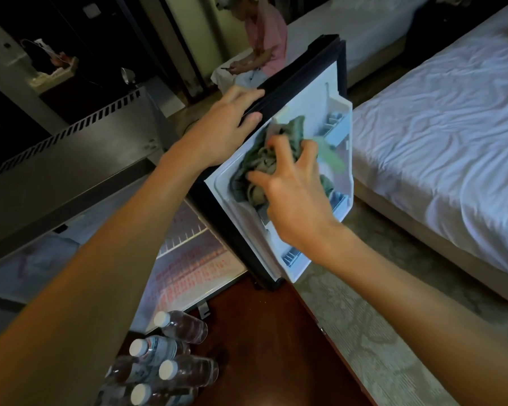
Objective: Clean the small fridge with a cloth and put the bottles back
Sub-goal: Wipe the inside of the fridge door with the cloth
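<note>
Nearest, a cluster of bottles (159,351) with white caps lies on its side on a dark wood surface (261,347), well outside the fridge (194,276). To the right of the wood is patterned carpet (370,323).

Just beyond the bottles the fridge stands open, its inside lit, with a wire shelf (182,240) showing. Its door (311,89) is swung wide towards the carpet, so the white inner liner faces up at the camera.

The right hand (291,194) reaches in from the lower right. Its fingers (258,180) are spread and bent down over a bunched green cloth (261,156), clutching it and pressing it against the inner liner, in the middle of the door beside the door rack (339,133). Part of the cloth is blurred near the rack.

The left hand (232,118) comes across from the lower left and clamps onto the black top edge of the door. The fingers wrap over the outer side and the thumb lies along the gasket on the inner side.

Left of the door a grey slotted panel (71,133) runs back into shadow.

Farther right is a bed (437,136) with a rumpled white sheet. At the far end, above the door, another person (266,39) in a pink top sits on a second bed (349,22), bent over something held in their hands; I cannot tell what it is.
</note>
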`<act>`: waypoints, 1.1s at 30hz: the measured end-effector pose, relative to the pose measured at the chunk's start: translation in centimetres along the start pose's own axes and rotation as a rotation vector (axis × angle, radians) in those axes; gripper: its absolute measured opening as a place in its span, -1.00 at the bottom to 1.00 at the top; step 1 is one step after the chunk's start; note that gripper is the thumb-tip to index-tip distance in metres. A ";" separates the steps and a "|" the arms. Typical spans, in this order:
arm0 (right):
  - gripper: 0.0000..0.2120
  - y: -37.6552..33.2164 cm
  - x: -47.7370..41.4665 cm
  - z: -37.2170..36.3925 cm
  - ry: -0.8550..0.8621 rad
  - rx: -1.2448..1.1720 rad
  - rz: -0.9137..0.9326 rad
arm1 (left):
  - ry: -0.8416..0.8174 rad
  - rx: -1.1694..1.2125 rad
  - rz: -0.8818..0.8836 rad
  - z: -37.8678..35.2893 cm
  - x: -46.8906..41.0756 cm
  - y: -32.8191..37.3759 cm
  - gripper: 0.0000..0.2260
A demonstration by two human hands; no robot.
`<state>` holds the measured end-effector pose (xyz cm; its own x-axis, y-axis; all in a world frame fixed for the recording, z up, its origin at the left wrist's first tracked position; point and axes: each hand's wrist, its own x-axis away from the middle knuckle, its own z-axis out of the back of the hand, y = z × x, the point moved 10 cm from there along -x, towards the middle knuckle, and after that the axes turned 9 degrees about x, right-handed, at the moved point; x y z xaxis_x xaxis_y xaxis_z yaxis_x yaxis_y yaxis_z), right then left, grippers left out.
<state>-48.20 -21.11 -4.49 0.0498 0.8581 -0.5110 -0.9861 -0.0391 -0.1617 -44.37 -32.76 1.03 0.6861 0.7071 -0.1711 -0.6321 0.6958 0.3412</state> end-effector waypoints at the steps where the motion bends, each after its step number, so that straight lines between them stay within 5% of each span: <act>1: -0.65 -0.4 0.2 -0.5 -0.019 -0.012 0.004 | 0.000 -0.005 0.004 0.0 0.0 0.0 -0.58; 7: -0.68 -1.3 0.7 -1.9 -0.135 -0.044 -0.018 | -0.014 -0.029 0.031 -0.2 -0.2 -0.2 -0.57; 16: -0.86 -2.2 -0.5 -2.7 -0.273 0.246 0.017 | -0.003 -0.051 0.027 0.0 0.0 -0.3 -0.57; 25: -0.67 7.7 -4.4 -3.6 -0.214 0.331 -0.222 | -0.011 -0.027 0.000 -0.2 0.4 0.3 -0.58; 30: -0.29 14.8 -6.0 -3.0 -0.195 0.143 -0.429 | -0.003 -0.016 -0.001 0.1 0.3 0.5 -0.58; 33: -0.30 16.8 -5.8 -2.3 -0.101 0.035 -0.520 | -0.002 -0.021 -0.007 0.1 0.4 0.6 -0.58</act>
<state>-64.72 -27.91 -6.25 0.5198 0.8047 -0.2867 -0.8400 0.4205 -0.3428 -44.42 -32.13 1.28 0.6914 0.7018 -0.1714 -0.6346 0.7034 0.3203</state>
